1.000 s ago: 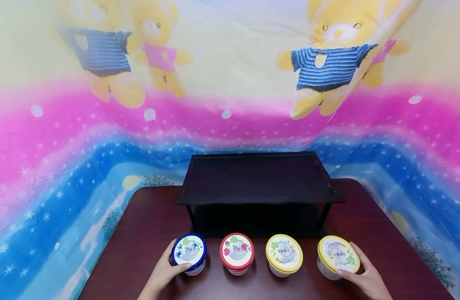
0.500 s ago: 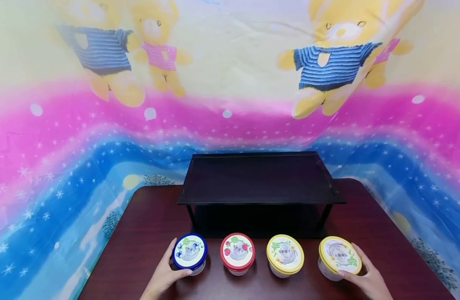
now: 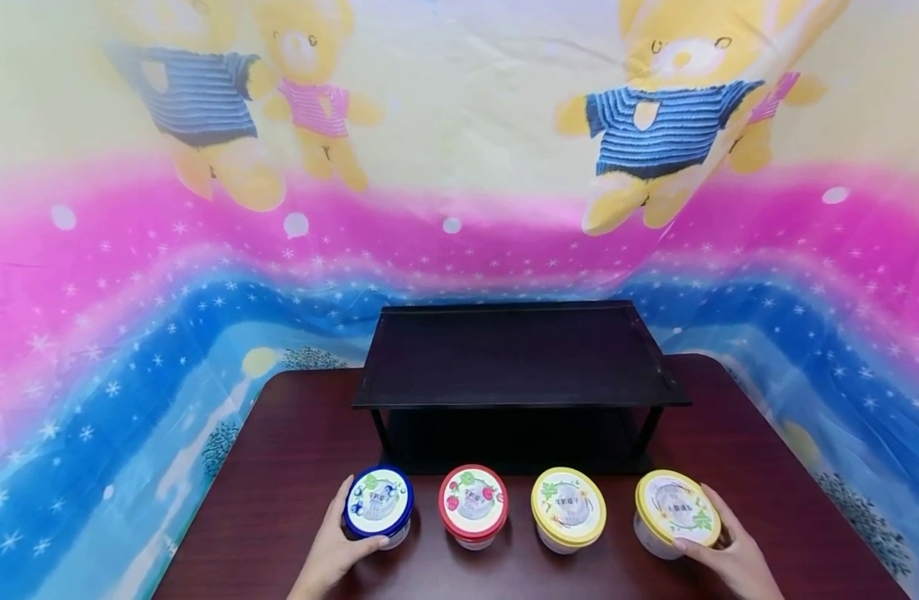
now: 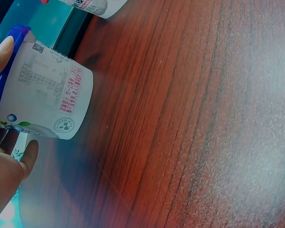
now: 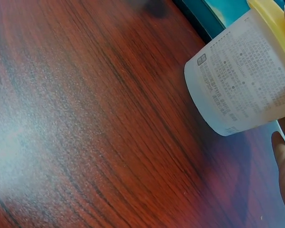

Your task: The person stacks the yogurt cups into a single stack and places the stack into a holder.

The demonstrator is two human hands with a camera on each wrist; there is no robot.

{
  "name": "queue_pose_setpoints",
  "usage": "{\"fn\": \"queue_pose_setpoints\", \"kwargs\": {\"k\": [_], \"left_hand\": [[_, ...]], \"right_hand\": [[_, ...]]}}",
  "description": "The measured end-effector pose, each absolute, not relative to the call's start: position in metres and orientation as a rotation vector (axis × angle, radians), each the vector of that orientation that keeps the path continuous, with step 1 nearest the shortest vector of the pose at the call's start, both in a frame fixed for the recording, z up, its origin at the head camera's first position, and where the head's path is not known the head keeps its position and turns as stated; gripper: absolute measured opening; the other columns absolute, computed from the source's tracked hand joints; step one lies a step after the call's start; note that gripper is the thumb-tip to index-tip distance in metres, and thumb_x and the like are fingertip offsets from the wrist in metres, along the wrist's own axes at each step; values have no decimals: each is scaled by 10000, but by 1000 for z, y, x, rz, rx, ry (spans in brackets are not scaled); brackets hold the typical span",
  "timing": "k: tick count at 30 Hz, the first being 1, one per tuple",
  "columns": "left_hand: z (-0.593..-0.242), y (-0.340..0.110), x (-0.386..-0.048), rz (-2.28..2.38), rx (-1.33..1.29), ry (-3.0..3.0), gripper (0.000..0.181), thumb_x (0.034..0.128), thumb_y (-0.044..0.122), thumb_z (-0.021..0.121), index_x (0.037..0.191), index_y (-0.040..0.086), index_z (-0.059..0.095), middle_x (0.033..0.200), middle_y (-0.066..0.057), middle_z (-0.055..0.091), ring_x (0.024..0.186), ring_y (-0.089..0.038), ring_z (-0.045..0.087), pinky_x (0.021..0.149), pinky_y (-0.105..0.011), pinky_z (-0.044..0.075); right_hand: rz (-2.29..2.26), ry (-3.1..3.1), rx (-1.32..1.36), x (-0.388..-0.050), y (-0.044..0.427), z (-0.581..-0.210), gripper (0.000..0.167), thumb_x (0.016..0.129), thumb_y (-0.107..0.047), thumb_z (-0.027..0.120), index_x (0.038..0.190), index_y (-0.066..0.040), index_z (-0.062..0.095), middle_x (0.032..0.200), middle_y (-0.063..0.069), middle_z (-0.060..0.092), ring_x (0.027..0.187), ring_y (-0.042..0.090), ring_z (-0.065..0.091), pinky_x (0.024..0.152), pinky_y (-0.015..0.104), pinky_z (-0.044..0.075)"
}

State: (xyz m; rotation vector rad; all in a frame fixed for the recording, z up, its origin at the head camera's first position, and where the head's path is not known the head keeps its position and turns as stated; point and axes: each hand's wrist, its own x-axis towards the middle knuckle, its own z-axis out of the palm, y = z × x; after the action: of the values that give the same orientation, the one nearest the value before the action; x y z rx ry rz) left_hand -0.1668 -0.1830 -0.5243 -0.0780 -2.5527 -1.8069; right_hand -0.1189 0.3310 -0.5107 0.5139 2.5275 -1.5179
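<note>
Four lidded dessert cups would be several, so in the head view they stand in a row: a blue-lidded cup at the left, a red-lidded cup, a yellow-lidded cup and another yellow-lidded cup at the right end. My left hand grips the blue-lidded cup by its lid, thumb at the near side. My right hand holds the right-end yellow-lidded cup the same way. Printed white sides of both gripped cups show in the wrist views. Some fingers are hidden behind the cups.
A black two-level shelf stands behind the row of cups on the dark red-brown table. A cloth backdrop printed with teddy bears surrounds the table at the back and sides.
Both hands stay on the same two cups. The whole head view shifts very slightly; the cups keep their places in the row.
</note>
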Motion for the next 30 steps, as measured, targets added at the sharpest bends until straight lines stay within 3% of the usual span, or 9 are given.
{"fn": "queue_pose_setpoints", "kwargs": {"k": [6,13,17,21,26,30], "left_hand": [[-526,-183,-165,-1778,-59,-2519,988,564,131,804,1350,32,213,1309,-221,278,1155,-303,298,929,-364,219],[-523,-184,-166,-1749,-3,-2536,979,570,157,804,1344,25,220,1297,-229,296,1133,-314,319,920,-464,232],[-520,-184,-167,-1716,12,-2557,976,570,185,805,1344,32,230,1297,-227,303,1124,-317,336,913,-467,247],[-516,-185,-168,-1692,30,-2568,973,568,195,806,1343,39,239,1299,-219,309,1111,-313,352,906,-467,259],[-508,-185,-168,-1672,32,-2577,968,577,198,802,1345,44,234,1306,-210,302,1096,-305,359,898,-466,268],[-500,-183,-168,-1695,17,-2575,980,585,202,800,1359,68,214,1312,-196,292,1087,-300,372,881,-432,315]], "right_hand": [[-1512,2535,517,-119,330,-511,1017,720,-414,657,1387,-142,-61,1372,249,110,1177,370,225,817,421,351],[-1516,2585,472,-118,330,-512,971,753,-381,639,1388,-124,-49,1366,246,132,1149,330,258,751,276,395],[-1516,2623,467,-117,331,-512,955,749,-380,644,1395,-134,-14,1359,223,169,1028,28,338,676,148,380],[-1549,2628,441,-117,331,-513,933,756,-344,648,1397,-121,8,1355,217,176,870,-175,251,667,126,374],[-1546,2627,435,-117,330,-513,930,758,-330,650,1396,-110,11,1352,222,176,842,-201,248,664,129,377],[-1536,2624,440,-116,330,-515,936,756,-337,650,1396,-120,2,1358,226,167,943,-97,298,663,115,366]]}}
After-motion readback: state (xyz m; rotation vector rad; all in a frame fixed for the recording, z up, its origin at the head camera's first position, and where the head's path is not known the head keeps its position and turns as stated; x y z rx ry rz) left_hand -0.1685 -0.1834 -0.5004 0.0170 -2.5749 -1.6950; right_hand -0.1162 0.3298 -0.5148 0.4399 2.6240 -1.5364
